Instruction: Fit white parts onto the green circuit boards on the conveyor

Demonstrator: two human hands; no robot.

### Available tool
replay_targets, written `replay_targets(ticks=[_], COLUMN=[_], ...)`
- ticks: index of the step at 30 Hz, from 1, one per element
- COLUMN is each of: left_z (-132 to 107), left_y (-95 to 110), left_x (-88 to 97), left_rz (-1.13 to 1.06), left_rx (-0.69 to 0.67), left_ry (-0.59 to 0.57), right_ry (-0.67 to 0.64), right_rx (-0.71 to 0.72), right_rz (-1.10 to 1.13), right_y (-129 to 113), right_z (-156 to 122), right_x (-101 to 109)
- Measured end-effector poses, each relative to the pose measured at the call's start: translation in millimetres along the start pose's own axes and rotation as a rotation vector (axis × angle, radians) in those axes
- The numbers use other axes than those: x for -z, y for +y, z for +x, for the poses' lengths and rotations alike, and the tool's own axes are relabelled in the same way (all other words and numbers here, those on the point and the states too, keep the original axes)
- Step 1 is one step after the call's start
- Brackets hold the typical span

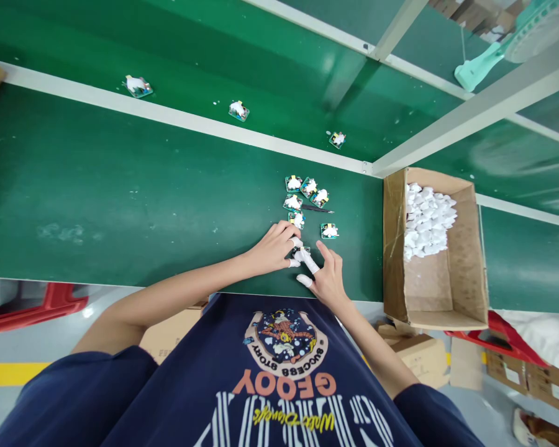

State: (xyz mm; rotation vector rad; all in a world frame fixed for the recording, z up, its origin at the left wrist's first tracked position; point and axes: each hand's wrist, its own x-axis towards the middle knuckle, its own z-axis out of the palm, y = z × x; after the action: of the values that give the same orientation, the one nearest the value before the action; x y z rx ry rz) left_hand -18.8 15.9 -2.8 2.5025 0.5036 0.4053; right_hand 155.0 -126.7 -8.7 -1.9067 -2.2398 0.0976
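Observation:
A small circuit board (302, 250) lies near the bench's front edge, between my two hands. My left hand (276, 248) grips its left side between thumb and index finger, both in white finger covers. My right hand (330, 278) has its fingers apart, the covered index fingertip touching the top of the board and the covered thumb standing off it. The fingers hide much of this board. Just beyond lie several boards topped with white material (293, 202), with black tweezers (319, 208) among them. Another such board (329, 231) sits by itself above my right hand.
On the right an open cardboard box (435, 295) holds many white pieces (426, 220). Three more boards (138, 85) are spaced out behind a pale metal rail (186, 118). A slanting metal post (470, 108) and a green fan (482, 65) stand at the upper right.

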Motion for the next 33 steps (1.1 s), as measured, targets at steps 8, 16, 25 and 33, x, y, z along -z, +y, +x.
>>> replay_targets(ticks=[8,16,25,33], left_z=[-0.5,-2.1,130.6,252.5], left_y=[-1.7,6.2,-48.9,-97.8], left_x=[-0.9,9.4,91.6,83.4], left_rz=[0.0,0.029,0.307,0.417], left_rx=[0.008,-0.006,0.299,0.432], left_ry=[0.0,0.036,0.164,0.101], right_ry=[-0.063,0.231,0.306,0.265], right_rx=[-0.018,-0.09,-0.357,-0.215], right_rz=[0.045,0.397,0.325,0.225], right_y=[-1.0,22.0,153.2,153.9], right_z=[0.0,50.2,254.2,235.1], right_x=[-1.2,46.2,69.3,90.8])
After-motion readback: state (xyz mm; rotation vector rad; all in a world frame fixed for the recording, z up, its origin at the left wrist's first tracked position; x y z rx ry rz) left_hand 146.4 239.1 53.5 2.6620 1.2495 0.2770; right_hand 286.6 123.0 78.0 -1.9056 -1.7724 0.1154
